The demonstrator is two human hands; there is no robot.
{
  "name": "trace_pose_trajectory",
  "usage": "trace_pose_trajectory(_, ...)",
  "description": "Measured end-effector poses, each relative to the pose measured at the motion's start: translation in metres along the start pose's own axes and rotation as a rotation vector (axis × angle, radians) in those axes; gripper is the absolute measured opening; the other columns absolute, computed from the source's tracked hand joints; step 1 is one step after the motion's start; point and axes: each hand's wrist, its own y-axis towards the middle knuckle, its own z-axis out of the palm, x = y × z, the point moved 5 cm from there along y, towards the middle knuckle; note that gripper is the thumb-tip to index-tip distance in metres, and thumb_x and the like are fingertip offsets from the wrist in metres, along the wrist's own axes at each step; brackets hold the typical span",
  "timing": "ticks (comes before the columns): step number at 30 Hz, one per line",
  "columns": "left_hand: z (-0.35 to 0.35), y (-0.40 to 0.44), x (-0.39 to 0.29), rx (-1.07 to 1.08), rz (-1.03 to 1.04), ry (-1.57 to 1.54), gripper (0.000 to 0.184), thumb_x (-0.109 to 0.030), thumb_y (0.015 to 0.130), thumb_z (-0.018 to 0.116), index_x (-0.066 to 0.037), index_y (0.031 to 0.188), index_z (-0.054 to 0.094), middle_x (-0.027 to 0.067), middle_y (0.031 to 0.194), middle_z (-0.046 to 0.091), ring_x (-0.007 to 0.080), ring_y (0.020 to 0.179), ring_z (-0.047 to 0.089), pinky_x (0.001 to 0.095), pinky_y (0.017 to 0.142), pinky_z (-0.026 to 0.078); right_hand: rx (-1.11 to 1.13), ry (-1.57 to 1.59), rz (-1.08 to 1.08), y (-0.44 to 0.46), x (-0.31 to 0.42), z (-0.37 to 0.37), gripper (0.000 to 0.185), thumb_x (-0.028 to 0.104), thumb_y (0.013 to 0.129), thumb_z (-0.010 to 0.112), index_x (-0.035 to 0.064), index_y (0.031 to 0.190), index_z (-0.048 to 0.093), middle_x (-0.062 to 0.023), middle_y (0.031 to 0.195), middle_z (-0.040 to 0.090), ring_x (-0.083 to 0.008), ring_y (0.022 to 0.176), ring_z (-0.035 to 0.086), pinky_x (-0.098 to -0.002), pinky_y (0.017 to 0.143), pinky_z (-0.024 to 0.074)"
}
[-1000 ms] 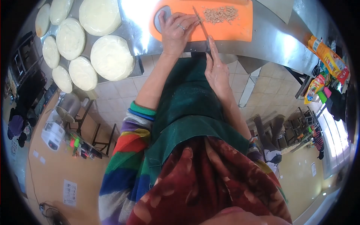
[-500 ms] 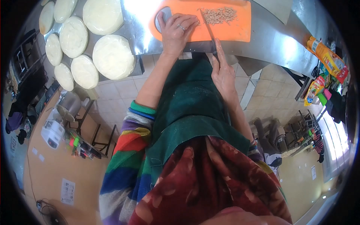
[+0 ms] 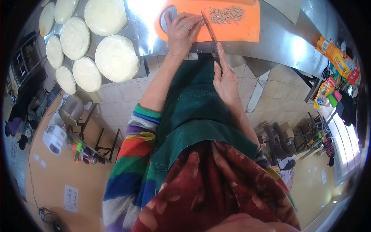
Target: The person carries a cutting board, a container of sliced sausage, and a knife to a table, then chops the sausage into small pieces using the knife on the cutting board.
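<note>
An orange cutting board (image 3: pixel 247 33) lies at the front edge of the metal table. Small chopped brown pieces (image 3: pixel 227 14) are spread over its upper middle. My right hand (image 3: pixel 225 77) is wrapped round the handle of a knife (image 3: pixel 209 28), whose blade rests over the board close to the fingertips of my left hand. With fingers bent and pressed together, my left hand (image 3: pixel 182 33) sits on the board's left part, beside the grey-rimmed handle opening; what its fingertips hold is too small to make out.
Several round, pale, cream-coated discs (image 3: pixel 117 58) stand at the left of the metal table (image 3: pixel 280 42). Yellow-orange packets (image 3: pixel 338 60) lie at the right edge. Below the table are a tiled floor (image 3: pixel 123 94), a white machine (image 3: pixel 54 138) and racks.
The knife and my right hand moved right of my left hand, then came back left against its fingertips. My left hand stays nearly in place.
</note>
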Motion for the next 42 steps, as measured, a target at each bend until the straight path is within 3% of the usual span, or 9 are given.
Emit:
trace_pose_trajectory(14, 0.0, -0.003, 0.002, 0.043, -0.019, -0.009, 0.02, -0.011, 0.081, 0.079, -0.015, 0.101, 0.076, -0.0035, 0.103, 0.075, 0.0207, 0.105, 0.064, 0.0514, 0.114, 0.027, -0.026, 0.004, -0.017, 0.008, 0.003, 0.015, 0.063, 0.012, 0.1, 0.048, 0.0256, 0.157, 0.026, -0.012, 0.136, 0.059, -0.0434, 0.092, 0.067, -0.0498, 0.076, 0.0543)
trace_pose_trajectory(20, 0.0, -0.003, 0.002, 0.007, 0.006, -0.015, 0.019, -0.012, 0.078, 0.079, -0.014, 0.096, 0.073, -0.0028, 0.098, 0.073, 0.0202, 0.1, 0.063, 0.0557, 0.113, 0.025, 0.019, -0.019, 0.065, 0.003, -0.009, 0.023, 0.064, 0.013, 0.1, 0.049, 0.0282, 0.158, 0.024, -0.0201, 0.116, 0.067, -0.0453, 0.087, 0.066, -0.052, 0.074, 0.0528)
trace_pose_trajectory(23, 0.001, -0.003, 0.002, 0.0, 0.006, -0.009, 0.018, -0.012, 0.079, 0.079, -0.014, 0.095, 0.072, -0.0024, 0.096, 0.072, 0.0203, 0.1, 0.063, 0.0559, 0.113, 0.024, 0.007, -0.026, 0.06, 0.002, -0.012, 0.025, 0.064, 0.014, 0.101, 0.048, 0.0297, 0.157, 0.024, -0.0238, 0.102, 0.069, -0.0458, 0.084, 0.066, -0.0528, 0.073, 0.0526)
trace_pose_trajectory(26, 0.0, -0.001, 0.002, 0.02, 0.009, 0.008, 0.017, -0.012, 0.08, 0.078, -0.014, 0.096, 0.072, -0.0024, 0.096, 0.072, 0.0202, 0.101, 0.064, 0.0545, 0.112, 0.024, -0.074, -0.021, -0.025, 0.009, -0.012, 0.022, 0.062, 0.016, 0.101, 0.048, 0.0312, 0.157, 0.025, -0.0237, 0.098, 0.07, -0.046, 0.082, 0.066, -0.0524, 0.071, 0.0525)
trace_pose_trajectory(32, -0.004, 0.001, -0.005, 0.053, -0.033, 0.059, 0.015, -0.013, 0.083, 0.078, -0.016, 0.098, 0.075, -0.0042, 0.098, 0.074, 0.0182, 0.103, 0.065, 0.051, 0.111, 0.024, -0.007, 0.005, 0.095, 0.015, -0.02, 0.004, 0.061, 0.017, 0.101, 0.049, 0.033, 0.156, 0.029, -0.0202, 0.107, 0.07, -0.0455, 0.08, 0.066, -0.0513, 0.072, 0.0526)
trace_pose_trajectory(37, -0.001, -0.001, -0.004, 0.003, -0.027, 0.069, 0.011, -0.016, 0.083, 0.076, -0.014, 0.093, 0.073, -0.0025, 0.095, 0.073, 0.0182, 0.098, 0.065, 0.0569, 0.111, 0.019, -0.055, 0.019, -0.005, 0.01, -0.011, -0.006, 0.061, 0.017, 0.101, 0.05, 0.0332, 0.156, 0.029, -0.0201, 0.11, 0.068, -0.0453, 0.08, 0.065, -0.0512, 0.073, 0.0523)
trace_pose_trajectory(42, -0.002, -0.005, -0.005, -0.039, -0.057, 0.042, 0.01, -0.016, 0.085, 0.074, -0.013, 0.095, 0.074, -0.0019, 0.095, 0.074, 0.0185, 0.099, 0.066, 0.0556, 0.113, 0.017, -0.028, -0.008, 0.0, 0.006, -0.006, -0.01, 0.062, 0.015, 0.1, 0.051, 0.0321, 0.156, 0.03, -0.0204, 0.109, 0.068, -0.0453, 0.08, 0.065, -0.0507, 0.073, 0.0523)
